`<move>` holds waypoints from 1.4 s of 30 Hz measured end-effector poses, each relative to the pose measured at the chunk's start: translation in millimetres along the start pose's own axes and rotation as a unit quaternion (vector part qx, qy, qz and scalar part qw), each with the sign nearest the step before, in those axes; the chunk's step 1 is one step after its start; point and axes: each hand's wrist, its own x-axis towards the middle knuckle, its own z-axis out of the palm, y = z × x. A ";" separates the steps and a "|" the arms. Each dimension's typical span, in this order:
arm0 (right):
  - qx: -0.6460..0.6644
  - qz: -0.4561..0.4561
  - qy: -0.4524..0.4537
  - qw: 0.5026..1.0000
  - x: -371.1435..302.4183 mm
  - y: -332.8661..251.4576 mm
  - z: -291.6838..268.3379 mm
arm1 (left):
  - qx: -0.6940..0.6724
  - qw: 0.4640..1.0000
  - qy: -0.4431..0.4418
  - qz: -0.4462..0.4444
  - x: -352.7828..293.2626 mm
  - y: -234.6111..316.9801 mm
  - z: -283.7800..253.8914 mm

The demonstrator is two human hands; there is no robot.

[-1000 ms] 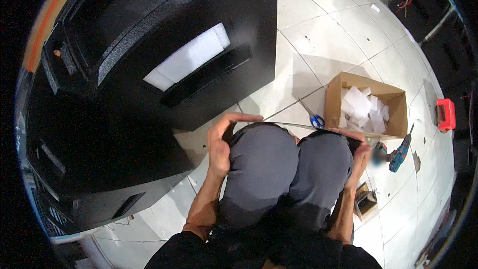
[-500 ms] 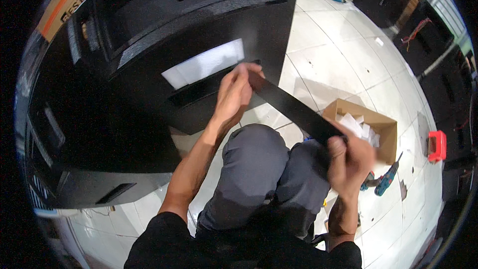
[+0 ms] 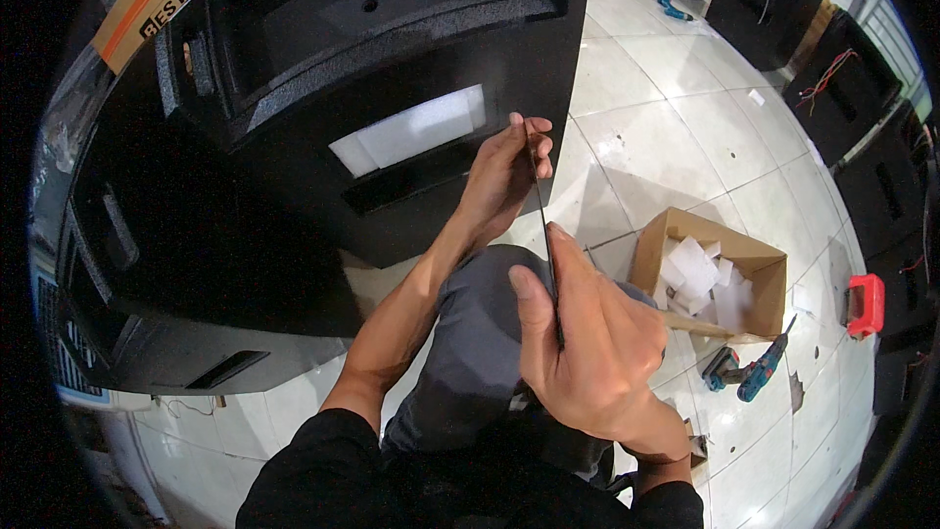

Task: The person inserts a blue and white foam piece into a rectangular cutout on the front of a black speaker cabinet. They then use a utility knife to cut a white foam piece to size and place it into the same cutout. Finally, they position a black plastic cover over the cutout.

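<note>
A thin, flat black strip point(image 3: 542, 200) is seen almost edge-on above my knees. My left hand point(image 3: 494, 181) grips its far end between thumb and fingers. The near end is held by my right hand point(image 3: 599, 348), fingers stretched along one side and thumb on the other. In front of me stands a large black textured cabinet point(image 3: 294, 206). Beyond my left hand, a white sheet-like piece point(image 3: 411, 130) lies against the cabinet's face, just above a dark slot point(image 3: 411, 176).
To my right, a cardboard box point(image 3: 775, 294) on the tiled floor holds white scraps. Next to it lies a cordless drill point(image 3: 756, 377). A red plastic case point(image 3: 865, 306) is farther right, near several black cabinets with loose wires. Another blue tool point(image 3: 673, 8) lies far back.
My right hand has swung left and inward, turning the strip from its broad face to its edge. My left hand has shifted slightly right, still on the far end.
</note>
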 end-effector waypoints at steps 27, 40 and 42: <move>0.354 0.373 0.133 0.847 -161.6 162.2 -15.6 | 0.388 0.895 -0.209 -0.068 -60.0 33.7 -11.4; 0.314 0.346 0.142 0.872 -166.0 142.4 0.7 | 0.277 0.942 -0.174 -0.078 -102.2 27.6 -27.0; 0.318 0.372 0.154 0.859 -162.3 133.1 -2.1 | 0.291 0.938 -0.163 -0.095 -107.3 28.6 -25.0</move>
